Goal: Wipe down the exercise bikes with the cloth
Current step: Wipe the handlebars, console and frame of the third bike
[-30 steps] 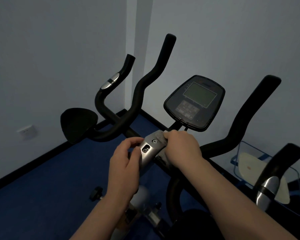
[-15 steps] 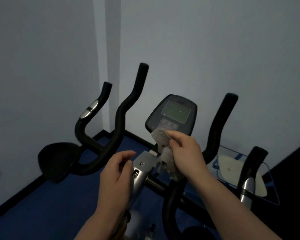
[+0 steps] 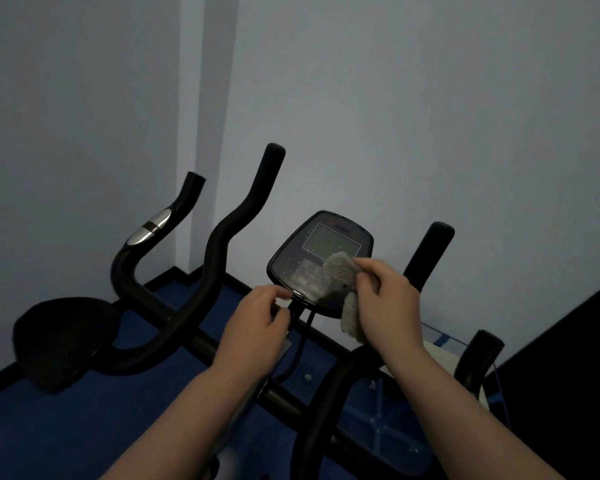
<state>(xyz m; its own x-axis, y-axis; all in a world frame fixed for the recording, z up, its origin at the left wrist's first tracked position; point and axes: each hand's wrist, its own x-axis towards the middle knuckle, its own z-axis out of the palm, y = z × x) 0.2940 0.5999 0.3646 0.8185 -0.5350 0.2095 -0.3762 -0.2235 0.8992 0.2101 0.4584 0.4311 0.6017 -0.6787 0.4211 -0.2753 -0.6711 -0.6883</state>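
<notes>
An exercise bike with black handlebars (image 3: 222,244) stands in front of me. Its dark console (image 3: 317,251) with a grey screen faces me at the centre. My right hand (image 3: 388,303) pinches a grey fluffy cloth (image 3: 342,271) and holds it against the console's lower right part; a tail of the cloth hangs below the console. My left hand (image 3: 257,327) grips the console's lower left edge with curled fingers, near the stem and cable.
A second bike's handlebar (image 3: 153,230) with a silver grip sensor and a black pad (image 3: 63,341) stand at the left. Pale walls meet in a corner behind. A blue floor (image 3: 49,438) lies below. A clear bin (image 3: 447,344) with a white thing sits at the right.
My right hand lifted the cloth from the silver stem clamp up onto the console face. My left hand rose from the clamp to the console's lower edge. The view tilted upward.
</notes>
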